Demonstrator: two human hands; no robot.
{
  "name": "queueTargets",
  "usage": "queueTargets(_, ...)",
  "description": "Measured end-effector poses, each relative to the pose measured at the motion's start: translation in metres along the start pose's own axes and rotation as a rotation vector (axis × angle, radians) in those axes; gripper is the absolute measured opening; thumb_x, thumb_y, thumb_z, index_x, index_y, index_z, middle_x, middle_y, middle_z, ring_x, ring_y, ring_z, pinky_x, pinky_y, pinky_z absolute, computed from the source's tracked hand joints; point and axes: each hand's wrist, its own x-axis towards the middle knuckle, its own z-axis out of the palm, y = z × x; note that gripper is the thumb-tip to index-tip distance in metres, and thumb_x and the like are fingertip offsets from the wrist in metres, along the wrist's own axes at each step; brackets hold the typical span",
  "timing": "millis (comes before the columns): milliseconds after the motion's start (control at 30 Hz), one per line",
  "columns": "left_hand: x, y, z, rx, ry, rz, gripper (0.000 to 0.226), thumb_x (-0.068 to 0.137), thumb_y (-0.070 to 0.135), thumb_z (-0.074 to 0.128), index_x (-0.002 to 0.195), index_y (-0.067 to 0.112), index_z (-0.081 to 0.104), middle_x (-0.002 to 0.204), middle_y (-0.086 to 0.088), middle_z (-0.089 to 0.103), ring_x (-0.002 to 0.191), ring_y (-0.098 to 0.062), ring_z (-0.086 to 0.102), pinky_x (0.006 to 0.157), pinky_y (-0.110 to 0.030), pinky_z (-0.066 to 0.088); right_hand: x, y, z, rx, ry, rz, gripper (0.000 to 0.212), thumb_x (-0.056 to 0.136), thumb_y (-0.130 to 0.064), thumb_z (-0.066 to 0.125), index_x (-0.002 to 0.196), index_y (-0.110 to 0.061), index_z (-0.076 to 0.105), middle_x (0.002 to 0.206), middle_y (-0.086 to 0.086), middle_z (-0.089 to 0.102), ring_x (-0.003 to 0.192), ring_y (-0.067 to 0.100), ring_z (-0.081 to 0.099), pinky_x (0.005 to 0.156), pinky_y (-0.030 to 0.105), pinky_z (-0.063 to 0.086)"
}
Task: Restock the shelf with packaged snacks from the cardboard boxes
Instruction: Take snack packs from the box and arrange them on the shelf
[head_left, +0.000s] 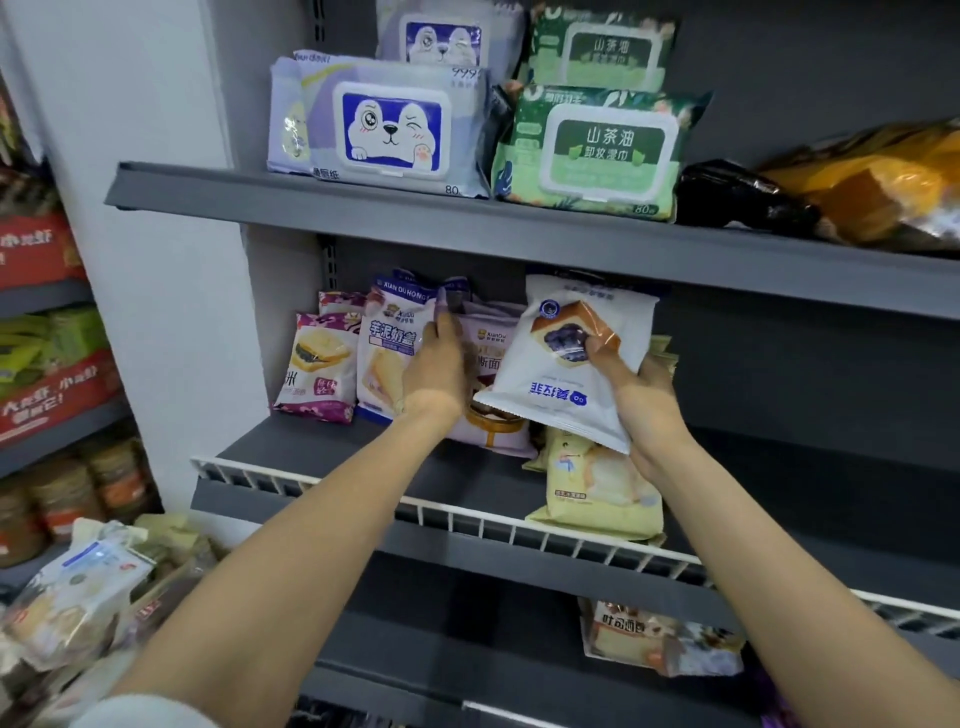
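My right hand (644, 400) grips a white snack packet with a bread picture (561, 364), held upside down above the middle shelf (322, 457). Under it lies a pale yellow packet (597, 488) against the wire rail. My left hand (436, 364) reaches among the standing packets, its fingers against a lilac packet (483, 338) and beside a white-and-purple taro packet (387, 348). A pink-purple packet (317, 364) stands at the far left of the row. At bottom left a box of wrapped breads (83, 587) is partly in view.
The upper shelf (363, 208) carries purple wipes packs (384, 130), green wipes packs (597, 150) and an orange bag (883, 182). The lower shelf holds a toast packet (654, 639). A neighbouring rack on the left holds red boxes (47, 379) and jars (67, 493). A white wire rail (467, 514) edges the middle shelf.
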Motion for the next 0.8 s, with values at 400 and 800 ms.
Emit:
queueTargets(400, -0.040, 0.038, -0.054, -0.856, -0.215, -0.261, 0.035, 0.087, 0.033, 0.063, 0.111, 0.008, 0.058, 0.099, -0.009, 0.064, 0.090, -0.024, 0.062, 0.070, -0.027, 0.049, -0.048, -0.019, -0.009, 0.183, -0.274, 0.238, 0.052, 0.090, -0.053, 0.050, 0.121, -0.012, 0.060, 0.111, 0.010, 0.070, 0.100, 0.026, 0.067, 0.083, 0.039, 0.056)
queueTargets(800, -0.115, 0.127, -0.019, -0.864, -0.206, -0.195, 0.064, 0.078, 0.044, 0.070, 0.121, -0.001, 0.052, 0.118, -0.012, 0.060, 0.111, -0.025, 0.057, 0.090, -0.028, 0.046, -0.080, -0.026, -0.092, 0.413, 0.078, 0.048, 0.022, 0.086, -0.005, 0.064, 0.107, -0.003, 0.063, 0.108, 0.012, 0.069, 0.088, 0.020, 0.070, 0.075, 0.035, 0.059)
